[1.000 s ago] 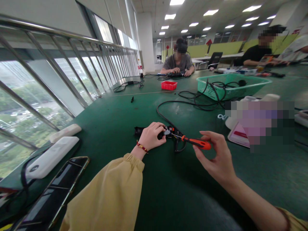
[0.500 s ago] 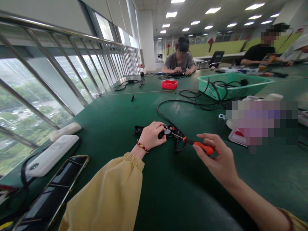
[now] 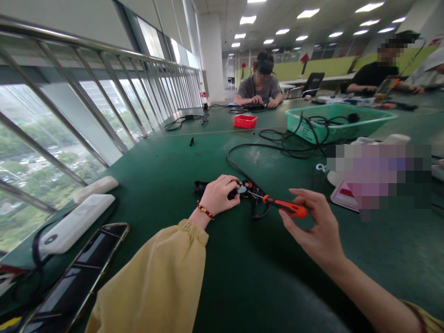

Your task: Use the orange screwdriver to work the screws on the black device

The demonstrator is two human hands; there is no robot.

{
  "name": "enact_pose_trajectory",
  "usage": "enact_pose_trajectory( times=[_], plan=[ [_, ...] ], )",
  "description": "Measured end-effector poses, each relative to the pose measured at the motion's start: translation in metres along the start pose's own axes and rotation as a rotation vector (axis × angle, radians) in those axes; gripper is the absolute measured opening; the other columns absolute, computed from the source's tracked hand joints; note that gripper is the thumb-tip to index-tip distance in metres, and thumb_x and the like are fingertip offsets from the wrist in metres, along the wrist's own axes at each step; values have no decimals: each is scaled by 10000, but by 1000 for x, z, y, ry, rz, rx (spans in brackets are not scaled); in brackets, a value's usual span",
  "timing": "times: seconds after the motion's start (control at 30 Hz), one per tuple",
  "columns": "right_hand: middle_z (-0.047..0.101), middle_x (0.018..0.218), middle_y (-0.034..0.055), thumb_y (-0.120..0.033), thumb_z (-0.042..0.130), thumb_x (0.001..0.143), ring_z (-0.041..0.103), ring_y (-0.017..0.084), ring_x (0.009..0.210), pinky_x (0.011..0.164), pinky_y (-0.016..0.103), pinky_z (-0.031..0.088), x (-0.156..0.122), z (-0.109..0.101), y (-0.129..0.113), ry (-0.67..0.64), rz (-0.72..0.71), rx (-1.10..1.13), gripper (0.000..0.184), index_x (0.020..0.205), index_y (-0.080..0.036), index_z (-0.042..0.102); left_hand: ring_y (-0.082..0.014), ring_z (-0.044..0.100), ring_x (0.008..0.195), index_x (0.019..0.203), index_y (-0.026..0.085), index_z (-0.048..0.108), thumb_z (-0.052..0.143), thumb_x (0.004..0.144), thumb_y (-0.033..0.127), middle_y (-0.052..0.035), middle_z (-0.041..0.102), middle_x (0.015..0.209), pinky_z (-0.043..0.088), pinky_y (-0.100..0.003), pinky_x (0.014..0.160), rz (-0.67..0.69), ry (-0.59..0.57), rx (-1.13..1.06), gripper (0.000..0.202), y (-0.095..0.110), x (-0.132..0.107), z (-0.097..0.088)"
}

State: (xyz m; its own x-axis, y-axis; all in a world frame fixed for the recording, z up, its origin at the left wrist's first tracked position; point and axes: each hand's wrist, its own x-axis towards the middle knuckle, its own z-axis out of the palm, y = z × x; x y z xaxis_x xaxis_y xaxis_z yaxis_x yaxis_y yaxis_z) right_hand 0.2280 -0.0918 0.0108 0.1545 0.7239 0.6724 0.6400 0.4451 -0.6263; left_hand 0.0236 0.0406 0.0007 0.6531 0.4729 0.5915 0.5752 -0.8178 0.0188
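In the head view, the device lies on the bench at the centre of the frame, our left hand clamped over it. Our right hand's grip pinches the handle of the screwdriver, whose shaft reaches the device. We judge the work partway: inner parts and thin wires show, so the device seems uncovered, and closing it up looks undone. We cannot tell whether any screw is in or out. The cable loops toward the upper right.
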Motion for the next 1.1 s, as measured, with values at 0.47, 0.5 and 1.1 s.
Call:
enact_pose_trajectory(
  times=[0.47,0.5,1.1],
  plan=[
    [455,644,-56,-226,586,766,479,99,541,533,240,421,1,1,-5,-79,56,53,359,1099,-210,453,-171,564,938,852,189,571,553,716,215,-39,622,995,494,-293,779,-2,-25,11,140,-1,1,-1],
    [480,693,-42,-212,586,760,508,109,588,570,254,442,1,1,-5,-44,38,73,405,1133,-212,428,-170,564,937,851,190,571,552,717,212,-39,622,992,495,-292,777,-3,-27,12,138,-1,1,-1],
    [477,647,-55,-201,594,756,490,95,539,542,236,417,0,1,-5,-68,57,58,359,1092,-200,467,-174,564,942,848,185,567,532,729,214,-39,621,1010,497,-287,769,1,-21,16,127,-1,0,0]
  ],
)
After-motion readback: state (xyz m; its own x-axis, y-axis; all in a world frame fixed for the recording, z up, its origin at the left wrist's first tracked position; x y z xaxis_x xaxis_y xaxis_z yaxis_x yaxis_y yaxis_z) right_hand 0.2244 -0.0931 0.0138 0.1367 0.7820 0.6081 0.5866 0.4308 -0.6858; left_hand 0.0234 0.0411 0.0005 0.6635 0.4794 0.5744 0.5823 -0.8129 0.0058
